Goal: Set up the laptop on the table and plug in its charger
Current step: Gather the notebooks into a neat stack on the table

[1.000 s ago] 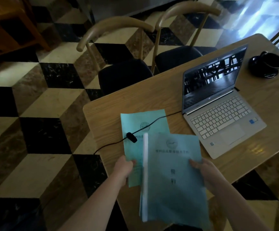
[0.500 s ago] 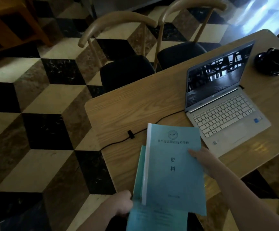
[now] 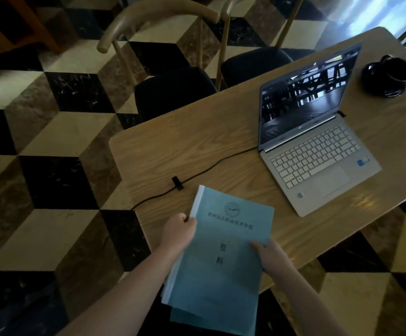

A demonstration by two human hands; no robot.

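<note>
Head view, single entry.

Item 1: silver open laptop with pale keyboard (image 3: pixel 318 151), on the light oak rectangular table (image 3: pixel 197 146), screen raised and dark, showing only reflections. It lies forward and to the right of both hands, well apart from them; the right hand is the nearer. A blue sticker sits on the right palm rest and a small white label at the lower left corner; neither can be read. A faint logo under the screen is too small to make out.

Item 2: thin black charger cable (image 3: pixel 211 166), running from the laptop's left rear edge diagonally across the table, through a small black clip or ferrite block (image 3: pixel 177 183), and off the near left edge toward the floor. Whether its far end is in a socket is out of view.

Item 3: stack of teal paper-covered booklets with white spine (image 3: pixel 221 258), long axis running away from the person, overhanging the near table edge. The cover carries a round emblem, a line of Chinese characters too soft to read with confidence, and two large characters, 资料.

Item 4: left hand (image 3: pixel 178 230), fingers curled on the stack's left edge near the spine, gripping it.

Item 5: right hand (image 3: pixel 268 257), thumb on the cover, fingers under the right edge, gripping it.

Item 6: black mug on black saucer (image 3: pixel 391 76), far right of the table.
</note>
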